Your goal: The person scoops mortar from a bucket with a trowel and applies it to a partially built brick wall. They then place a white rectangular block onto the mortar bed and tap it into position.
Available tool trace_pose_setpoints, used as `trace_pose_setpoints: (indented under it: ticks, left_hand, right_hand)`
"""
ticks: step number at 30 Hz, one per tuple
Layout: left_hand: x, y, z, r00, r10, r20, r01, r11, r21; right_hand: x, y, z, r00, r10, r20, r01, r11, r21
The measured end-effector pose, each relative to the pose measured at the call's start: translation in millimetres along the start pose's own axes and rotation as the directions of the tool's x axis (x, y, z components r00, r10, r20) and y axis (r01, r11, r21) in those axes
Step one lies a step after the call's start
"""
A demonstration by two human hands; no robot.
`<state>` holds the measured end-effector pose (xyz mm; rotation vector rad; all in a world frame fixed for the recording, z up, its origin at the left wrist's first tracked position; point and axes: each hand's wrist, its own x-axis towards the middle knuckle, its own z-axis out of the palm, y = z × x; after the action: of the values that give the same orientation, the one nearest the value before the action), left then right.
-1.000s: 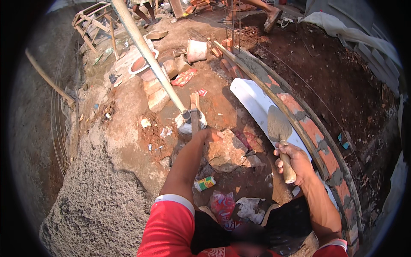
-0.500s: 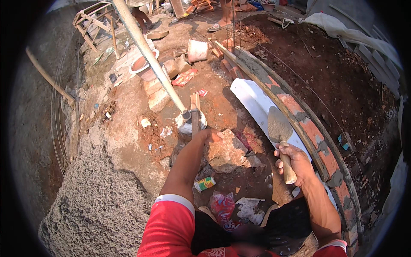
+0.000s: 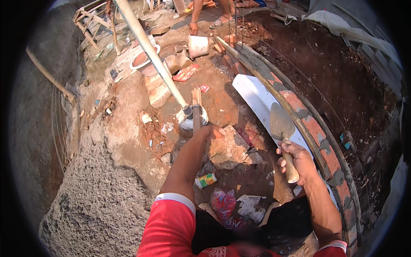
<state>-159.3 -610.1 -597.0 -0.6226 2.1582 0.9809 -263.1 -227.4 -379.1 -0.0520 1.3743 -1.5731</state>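
Note:
My right hand (image 3: 299, 160) grips the wooden handle of a brick trowel (image 3: 281, 124), whose mortar-stained blade points away from me over a white board (image 3: 254, 96). The board lies along the inner side of a curved red brick wall (image 3: 323, 141). My left hand (image 3: 212, 131) is stretched forward with curled fingers on the top edge of a large lump of broken masonry (image 3: 229, 150). It sits right beside a short upright wooden slat (image 3: 196, 112). I cannot tell whether that hand grips anything.
A long pale pole (image 3: 152, 55) slants from the top left down to a pale mortar blob (image 3: 188, 122). A grey gravel heap (image 3: 98, 197) fills the lower left. Loose bricks (image 3: 159, 92), a bucket (image 3: 198, 45), wrappers (image 3: 222, 205) and another person's legs (image 3: 222, 17) are around.
My hands and the trowel have barely moved. The other person's legs at the top have shifted position.

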Motion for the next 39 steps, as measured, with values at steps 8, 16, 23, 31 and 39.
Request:
trace_pose_setpoints:
  ticks: [8, 16, 23, 31, 39]
  left_hand:
    - [-3, 7, -6, 1.000, -0.003, -0.011, 0.003, 1.000, 0.019]
    - [-8, 6, -3, 0.997, 0.068, 0.028, -0.073, 0.961, 0.265]
    - [6, -15, -3, 0.877, 0.378, -0.296, -0.366, 0.925, 0.099]
    - [21, -38, -5, 0.698, 0.280, -0.659, -0.548, 0.802, -0.240]
    - [-14, -17, -5, 0.750, 0.325, -0.577, -0.317, 0.941, 0.118]
  right_hand:
    - [0, -4, 1, 0.999, -0.033, 0.033, 0.034, 0.999, -0.039]
    - [4, 5, -7, 0.996, -0.039, 0.080, 0.037, 0.999, 0.023]
    - [12, 7, 1, 0.999, -0.048, -0.007, 0.047, 0.992, -0.115]
    - [9, 7, -7, 0.996, -0.054, 0.064, 0.066, 0.978, -0.196]
    - [4, 2, 3, 0.997, -0.049, 0.052, 0.049, 0.999, 0.008]
